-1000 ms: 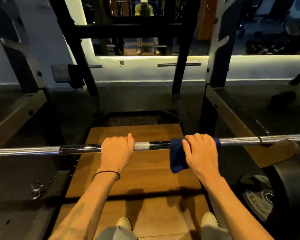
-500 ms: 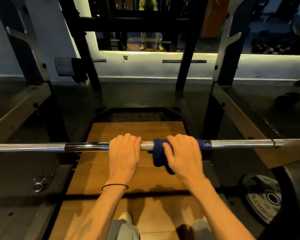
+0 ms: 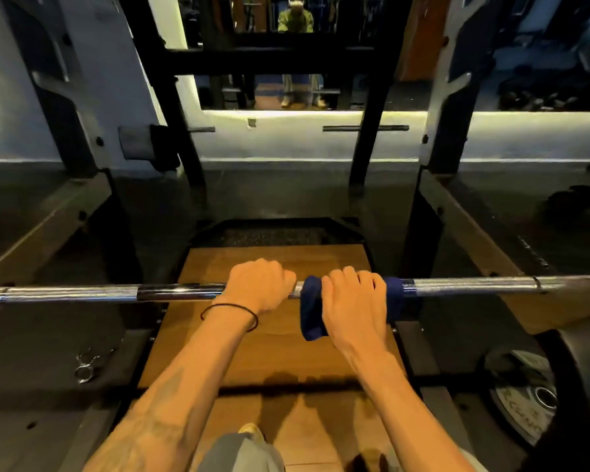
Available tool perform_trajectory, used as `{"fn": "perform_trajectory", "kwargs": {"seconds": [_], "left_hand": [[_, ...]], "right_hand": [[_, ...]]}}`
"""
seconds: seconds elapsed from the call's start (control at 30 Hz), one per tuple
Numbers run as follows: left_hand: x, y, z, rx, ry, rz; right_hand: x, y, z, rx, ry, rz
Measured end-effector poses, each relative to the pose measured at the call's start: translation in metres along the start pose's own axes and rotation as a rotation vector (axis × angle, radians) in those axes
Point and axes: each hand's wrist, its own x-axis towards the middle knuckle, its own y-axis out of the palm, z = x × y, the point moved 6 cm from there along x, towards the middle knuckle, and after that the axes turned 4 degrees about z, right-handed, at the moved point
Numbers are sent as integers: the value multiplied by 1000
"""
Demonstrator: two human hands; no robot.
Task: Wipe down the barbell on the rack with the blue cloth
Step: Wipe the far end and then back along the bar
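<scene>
- The barbell [image 3: 474, 286] lay horizontally across the view, spanning the rack [image 3: 450, 137] from left edge to right edge.
- The left hand [image 3: 258, 286] gripped the bare shaft near its middle, fingers [image 3: 269, 267] clenched over the top of the bar.
- A thin black band [image 3: 230, 310] circled the left wrist.
- The right hand [image 3: 353, 301] sat just beside the left, its fingers curled over the bar and grasping the blue cloth [image 3: 312, 311].
- The blue cloth was wrapped around the shaft under the right palm, with a loose fold hanging below the bar on the left side of that hand.
- A wooden platform [image 3: 273, 352] lay on the floor beneath the bar.
- A weight plate [image 3: 525, 407] lay at the lower right.
- A spring collar [image 3: 86, 366] lay on the dark floor at the lower left.
</scene>
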Motion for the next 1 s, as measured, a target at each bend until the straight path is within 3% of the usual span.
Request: {"fn": "perform_trajectory", "kwargs": {"seconds": [0.03,0.1,0.17,0.3,0.4,0.47,0.6,0.7,0.8,0.87,1.0], "left_hand": [[6,4,0,-11,15,103],[14,15,3,-260,-41,281],[14,19,0,-400,-107,316],[4,1,-7,-54,-70,-96],[-7,9,-7,18,-113,-209],[-13,17,-10,79,-105,-341],[-29,23,-13,-225,-165,-636],[-40,39,-23,-453,-205,-753],[-44,52,-27,-537,-162,-839],[-45,53,-21,-601,-149,-813],[-50,46,-10,-580,-70,-805]], "right_hand": [[-2,-2,1,-10,-12,-5],[-2,-2,3,-1,0,-14],[0,2,4,21,35,-20],[1,3,5,100,-77,-63],[-5,-1,-17,215,-163,-116],[-4,0,-50,226,-118,-128],[-17,-2,-118,184,132,-216],[-18,-2,-100,109,259,-190],[0,-2,-24,67,117,-73],[-1,-6,23,113,-10,-64],[-8,-12,0,230,-162,-201]]}}
